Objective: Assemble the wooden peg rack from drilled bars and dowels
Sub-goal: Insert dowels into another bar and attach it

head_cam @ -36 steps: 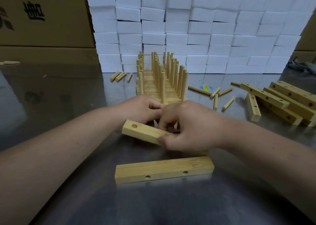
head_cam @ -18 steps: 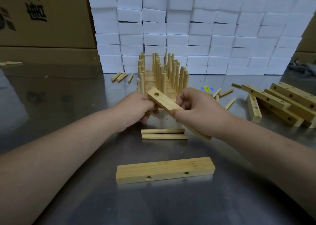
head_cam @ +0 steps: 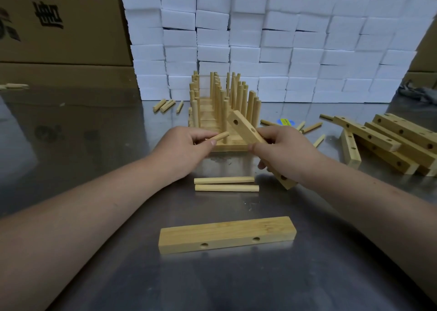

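Ok so nearest, at 6 o'clock on the shiny metal table (head_cam: 99, 275), one drilled bar (head_cam: 227, 235) lies flat and crosswise, with two holes in its near face. Just past it a pair of long dowels (head_cam: 224, 184) lies side by side, parallel to the bar.

Both hands are up over those. The left hand (head_cam: 186, 147), at about 10 o'clock from the pair, pinches a short dowel (head_cam: 221, 136) between thumb and forefinger, the free tip aimed toward 2 o'clock. The right hand (head_cam: 283, 154), at 2 o'clock, has its thumb and curled fingers wrapped round a second bar (head_cam: 246, 130). That bar is tilted, top end toward 11 o'clock and bottom end sticking out under the palm. Can't tell if the bottom end touches the table. The dowel tip is close to the bar's top hole but not in it.

Behind the hands at 12 o'clock sits a row of pegged racks (head_cam: 222, 111). A heap of drilled bars (head_cam: 390, 142) is at 3 o'clock, and stray short dowels (head_cam: 165, 104) at 11. Farthest back are a white foam block wall (head_cam: 260, 38) and cardboard boxes (head_cam: 59, 19) at 10.
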`<action>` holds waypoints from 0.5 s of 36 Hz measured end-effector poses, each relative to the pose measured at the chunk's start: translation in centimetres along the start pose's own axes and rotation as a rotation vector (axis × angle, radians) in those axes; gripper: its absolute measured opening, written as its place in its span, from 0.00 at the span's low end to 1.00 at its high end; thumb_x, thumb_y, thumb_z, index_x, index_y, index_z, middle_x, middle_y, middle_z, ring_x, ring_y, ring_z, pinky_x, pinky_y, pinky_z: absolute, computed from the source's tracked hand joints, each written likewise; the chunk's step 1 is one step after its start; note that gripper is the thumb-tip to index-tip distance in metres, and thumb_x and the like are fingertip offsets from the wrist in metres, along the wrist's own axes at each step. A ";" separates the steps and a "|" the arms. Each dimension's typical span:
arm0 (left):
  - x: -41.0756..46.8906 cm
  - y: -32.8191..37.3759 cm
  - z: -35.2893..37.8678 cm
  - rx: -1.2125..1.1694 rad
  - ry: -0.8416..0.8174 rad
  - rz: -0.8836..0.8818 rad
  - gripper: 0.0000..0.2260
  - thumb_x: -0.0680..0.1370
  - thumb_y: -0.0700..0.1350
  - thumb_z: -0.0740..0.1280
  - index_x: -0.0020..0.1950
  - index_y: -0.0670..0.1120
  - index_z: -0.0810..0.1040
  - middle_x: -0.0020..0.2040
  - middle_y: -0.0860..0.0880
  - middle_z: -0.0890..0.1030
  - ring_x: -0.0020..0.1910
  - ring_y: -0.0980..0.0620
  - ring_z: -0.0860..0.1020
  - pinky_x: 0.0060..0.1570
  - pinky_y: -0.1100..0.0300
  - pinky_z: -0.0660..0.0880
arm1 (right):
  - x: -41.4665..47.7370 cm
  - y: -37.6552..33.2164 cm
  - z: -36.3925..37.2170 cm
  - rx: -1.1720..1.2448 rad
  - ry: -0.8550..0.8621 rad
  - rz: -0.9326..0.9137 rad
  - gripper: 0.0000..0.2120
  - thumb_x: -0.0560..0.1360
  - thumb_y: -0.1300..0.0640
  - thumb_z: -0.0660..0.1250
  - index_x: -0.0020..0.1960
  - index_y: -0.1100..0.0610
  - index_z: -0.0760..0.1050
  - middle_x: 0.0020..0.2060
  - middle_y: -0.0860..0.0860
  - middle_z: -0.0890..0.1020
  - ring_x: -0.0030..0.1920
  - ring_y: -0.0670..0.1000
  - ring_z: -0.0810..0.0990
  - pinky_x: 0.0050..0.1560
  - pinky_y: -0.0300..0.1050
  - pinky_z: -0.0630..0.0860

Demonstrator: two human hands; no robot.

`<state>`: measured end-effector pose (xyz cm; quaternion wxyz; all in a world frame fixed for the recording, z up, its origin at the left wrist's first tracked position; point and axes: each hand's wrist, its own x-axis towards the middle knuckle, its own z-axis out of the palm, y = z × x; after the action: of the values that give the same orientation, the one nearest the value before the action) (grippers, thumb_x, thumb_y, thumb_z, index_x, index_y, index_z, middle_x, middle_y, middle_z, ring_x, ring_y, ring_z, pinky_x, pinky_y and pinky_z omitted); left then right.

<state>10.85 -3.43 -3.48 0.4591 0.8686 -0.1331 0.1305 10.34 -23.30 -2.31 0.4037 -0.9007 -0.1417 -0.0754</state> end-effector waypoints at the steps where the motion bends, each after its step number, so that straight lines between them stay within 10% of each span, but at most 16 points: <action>1: -0.1 0.0 0.0 0.005 0.004 0.002 0.11 0.78 0.44 0.64 0.56 0.56 0.80 0.35 0.62 0.79 0.34 0.62 0.75 0.29 0.76 0.67 | 0.0 0.0 0.0 -0.009 0.004 -0.005 0.06 0.74 0.53 0.64 0.40 0.44 0.77 0.26 0.43 0.77 0.31 0.42 0.80 0.31 0.38 0.74; 9: -0.4 0.3 0.2 0.078 0.014 0.054 0.13 0.77 0.41 0.65 0.58 0.54 0.79 0.41 0.58 0.80 0.45 0.48 0.79 0.43 0.60 0.76 | -0.3 -0.6 0.4 -0.072 -0.030 -0.054 0.13 0.75 0.53 0.61 0.38 0.36 0.72 0.33 0.48 0.78 0.34 0.49 0.78 0.36 0.44 0.76; 18: -0.3 -0.2 0.0 0.075 0.081 0.114 0.13 0.77 0.41 0.66 0.59 0.51 0.79 0.41 0.62 0.79 0.43 0.64 0.76 0.40 0.81 0.68 | -0.4 -0.7 -0.1 0.076 -0.133 -0.012 0.19 0.73 0.60 0.59 0.45 0.33 0.75 0.37 0.51 0.78 0.29 0.43 0.73 0.30 0.33 0.73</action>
<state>10.67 -3.34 -3.71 0.4232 0.8702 -0.1587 0.1962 9.71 -23.01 -1.92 0.4267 -0.8869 -0.1764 -0.0124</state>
